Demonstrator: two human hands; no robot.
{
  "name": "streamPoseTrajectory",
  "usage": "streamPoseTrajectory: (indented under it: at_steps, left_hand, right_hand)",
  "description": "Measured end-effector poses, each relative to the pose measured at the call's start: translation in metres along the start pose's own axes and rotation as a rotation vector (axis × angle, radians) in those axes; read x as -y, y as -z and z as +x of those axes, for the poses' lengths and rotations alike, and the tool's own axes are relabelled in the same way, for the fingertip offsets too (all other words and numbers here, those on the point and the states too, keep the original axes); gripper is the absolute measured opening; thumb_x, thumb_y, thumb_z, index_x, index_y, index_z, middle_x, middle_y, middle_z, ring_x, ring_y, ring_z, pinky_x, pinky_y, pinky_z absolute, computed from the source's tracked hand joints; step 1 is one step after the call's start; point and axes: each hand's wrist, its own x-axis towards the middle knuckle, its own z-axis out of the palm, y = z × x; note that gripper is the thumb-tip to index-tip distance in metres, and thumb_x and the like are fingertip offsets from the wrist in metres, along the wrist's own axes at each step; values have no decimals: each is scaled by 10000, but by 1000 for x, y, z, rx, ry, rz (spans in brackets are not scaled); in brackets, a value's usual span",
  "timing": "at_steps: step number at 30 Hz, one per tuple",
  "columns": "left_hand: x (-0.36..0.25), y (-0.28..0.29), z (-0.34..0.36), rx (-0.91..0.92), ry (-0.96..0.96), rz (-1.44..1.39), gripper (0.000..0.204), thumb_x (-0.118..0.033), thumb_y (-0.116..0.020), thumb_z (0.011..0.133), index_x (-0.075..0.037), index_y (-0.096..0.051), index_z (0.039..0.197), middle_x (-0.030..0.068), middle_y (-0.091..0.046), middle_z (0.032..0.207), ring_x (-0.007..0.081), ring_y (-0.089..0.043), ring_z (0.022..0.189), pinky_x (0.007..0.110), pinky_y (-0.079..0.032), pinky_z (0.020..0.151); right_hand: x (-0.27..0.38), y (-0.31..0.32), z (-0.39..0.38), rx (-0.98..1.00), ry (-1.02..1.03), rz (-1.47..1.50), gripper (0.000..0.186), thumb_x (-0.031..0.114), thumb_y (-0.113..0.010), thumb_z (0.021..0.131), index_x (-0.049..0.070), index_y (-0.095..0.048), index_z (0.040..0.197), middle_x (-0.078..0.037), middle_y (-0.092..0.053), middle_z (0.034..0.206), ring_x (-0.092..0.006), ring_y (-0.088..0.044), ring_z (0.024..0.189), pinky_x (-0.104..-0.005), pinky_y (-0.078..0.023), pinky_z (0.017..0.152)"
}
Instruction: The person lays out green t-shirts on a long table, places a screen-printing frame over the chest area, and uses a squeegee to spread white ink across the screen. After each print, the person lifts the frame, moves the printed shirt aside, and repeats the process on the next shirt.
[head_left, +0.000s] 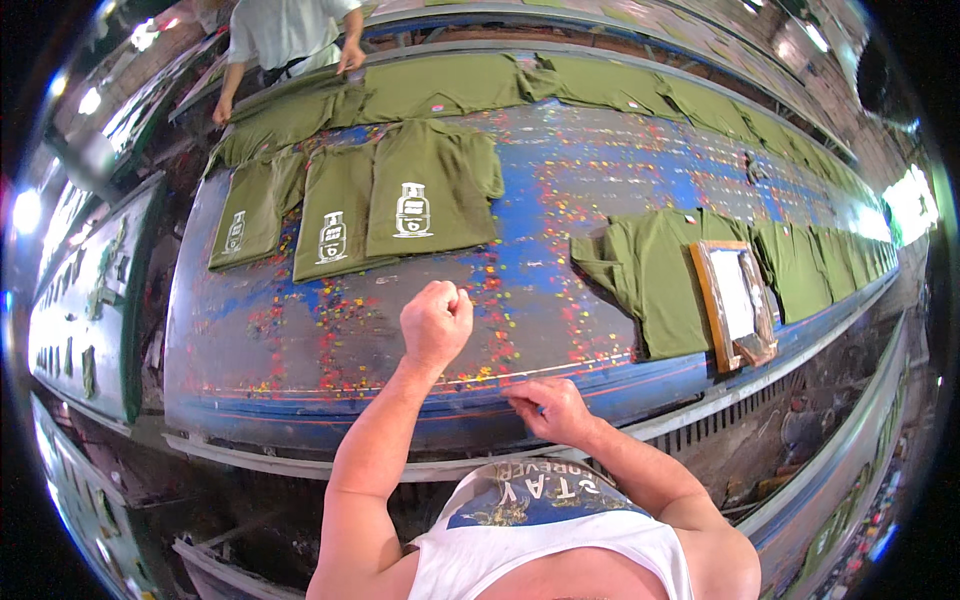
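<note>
My left hand (437, 322) is closed in a fist above the paint-spotted table (540, 290), and no thing sticks out of it. At the table's near edge, my right hand (552, 408) has loosely bent fingers with a gap between them, and nothing shows in it. Beyond my left hand lies a folded olive-green T-shirt (440, 165) with a white gas-cylinder print. Two more printed green shirts (335, 190) overlap it on the left. To the right, a wooden-framed printing screen (712, 300) rests on a plain green shirt (655, 280).
A row of green shirts (440, 88) lines the table's far edge. Several more (800, 260) run along the right side. At the far left, a person (290, 40) in a light top holds a green shirt. Another table (85, 310) stands at the left.
</note>
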Motion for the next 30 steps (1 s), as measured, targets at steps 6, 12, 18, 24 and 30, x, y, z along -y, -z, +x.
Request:
streamPoseTrajectory:
  at_steps: [6,12,18,24,30]
  left_hand:
    - [-95,-58,-28,96,-177,-99,324,-6,-772,910,-65,-517,718,153,-539,708,389,-579,637,498,-461,592]
    - [-184,-136,-69,185,-139,-65,341,-28,-749,997,-27,-520,745,165,-540,717,388,-571,647,500,-454,601]
    - [-250,-200,-110,291,-100,-23,289,-84,-736,1059,-18,-580,825,164,-595,770,383,-608,680,491,-488,634]
    - [-286,-226,-120,343,-123,-49,86,-92,-746,1063,-19,-752,1017,157,-736,898,366,-713,772,450,-577,705]
    - [-298,-254,-109,463,-23,-134,152,-41,-769,1025,1,-791,1170,176,-776,1017,330,-760,875,410,-622,832]
  right_hand:
    - [7,75,-43,25,212,-24,244,77,-875,890,122,-830,1125,-103,-770,791,-337,-738,664,-483,-576,587]
    - [-17,190,-116,-64,267,61,268,53,-863,876,95,-824,1138,-97,-775,800,-328,-737,667,-473,-572,592]
    - [-46,296,-189,-125,189,53,241,7,-858,855,72,-807,1082,-108,-756,778,-328,-745,674,-458,-575,599]
    - [-71,360,-224,-220,78,11,173,33,-901,860,78,-749,928,-95,-681,684,-320,-694,603,-450,-536,563]
    - [-88,416,-231,-254,20,-419,210,174,-928,871,115,-729,844,-58,-665,711,-297,-706,665,-446,-563,629]
